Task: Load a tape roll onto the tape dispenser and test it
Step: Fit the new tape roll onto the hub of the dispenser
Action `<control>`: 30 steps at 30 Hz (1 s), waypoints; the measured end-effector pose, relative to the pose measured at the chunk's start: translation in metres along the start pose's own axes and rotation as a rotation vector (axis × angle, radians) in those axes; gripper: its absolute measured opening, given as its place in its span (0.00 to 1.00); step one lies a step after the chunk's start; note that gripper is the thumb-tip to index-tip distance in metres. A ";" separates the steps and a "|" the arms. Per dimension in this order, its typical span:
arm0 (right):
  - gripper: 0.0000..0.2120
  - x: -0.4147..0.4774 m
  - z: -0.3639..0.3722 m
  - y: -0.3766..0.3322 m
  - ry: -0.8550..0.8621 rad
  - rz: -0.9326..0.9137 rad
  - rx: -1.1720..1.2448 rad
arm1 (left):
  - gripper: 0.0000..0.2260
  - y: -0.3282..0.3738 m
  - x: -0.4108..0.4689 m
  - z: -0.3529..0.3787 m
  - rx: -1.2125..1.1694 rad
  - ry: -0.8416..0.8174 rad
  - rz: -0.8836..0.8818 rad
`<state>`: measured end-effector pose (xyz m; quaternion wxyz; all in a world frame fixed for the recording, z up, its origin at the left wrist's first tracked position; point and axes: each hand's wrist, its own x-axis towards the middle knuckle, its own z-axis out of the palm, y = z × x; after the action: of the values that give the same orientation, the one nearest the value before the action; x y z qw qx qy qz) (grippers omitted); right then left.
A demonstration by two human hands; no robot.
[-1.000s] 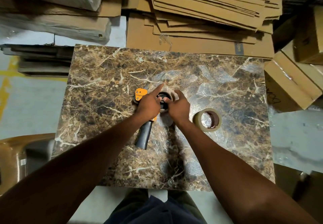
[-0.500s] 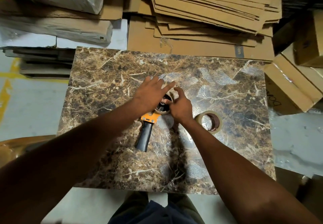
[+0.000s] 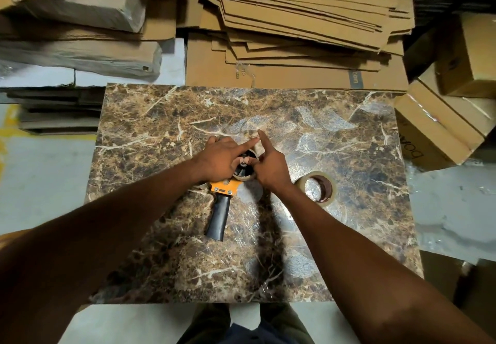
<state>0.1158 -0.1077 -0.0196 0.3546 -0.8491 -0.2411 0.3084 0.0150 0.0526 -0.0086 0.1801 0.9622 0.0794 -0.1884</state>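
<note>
A tape dispenser [image 3: 223, 188] with an orange body and a black handle lies flat near the middle of the marble table [image 3: 150, 118], handle toward me. A pale cardboard ring [image 3: 259, 148] sits around its black hub [image 3: 243, 173]. My left hand [image 3: 218, 158] covers the dispenser's head, and my right hand [image 3: 272, 167] is close beside it. Both thumbs are inside the ring, and both index fingers stretch over its far rim and touch at the tips. A clear tape roll [image 3: 331, 196] with a brown core lies flat on the table, just right of my right wrist.
Flattened cardboard sheets [image 3: 295, 21] are stacked behind the table, with wrapped bundles [image 3: 80, 48] at the back left. Cardboard boxes [image 3: 440, 128] crowd the table's right edge. Crinkled clear film [image 3: 308, 128] lies on the marble.
My left hand slid up from the dispenser's body onto its head. Both index fingers now reach over the ring's far side. The tape roll has not moved.
</note>
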 end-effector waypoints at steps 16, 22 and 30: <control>0.37 0.010 -0.008 -0.013 -0.105 0.057 -0.036 | 0.38 -0.010 0.018 -0.012 -0.273 -0.143 -0.120; 0.29 0.010 -0.008 -0.018 -0.061 0.265 0.025 | 0.36 -0.013 0.024 -0.014 -0.223 -0.226 -0.171; 0.31 -0.003 0.004 -0.015 0.040 0.322 0.067 | 0.34 -0.004 0.011 -0.006 -0.200 -0.156 -0.199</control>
<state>0.1083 -0.0983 -0.0100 0.3334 -0.8705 -0.0843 0.3520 0.0264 0.0598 -0.0092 0.2609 0.9094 0.1782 -0.2704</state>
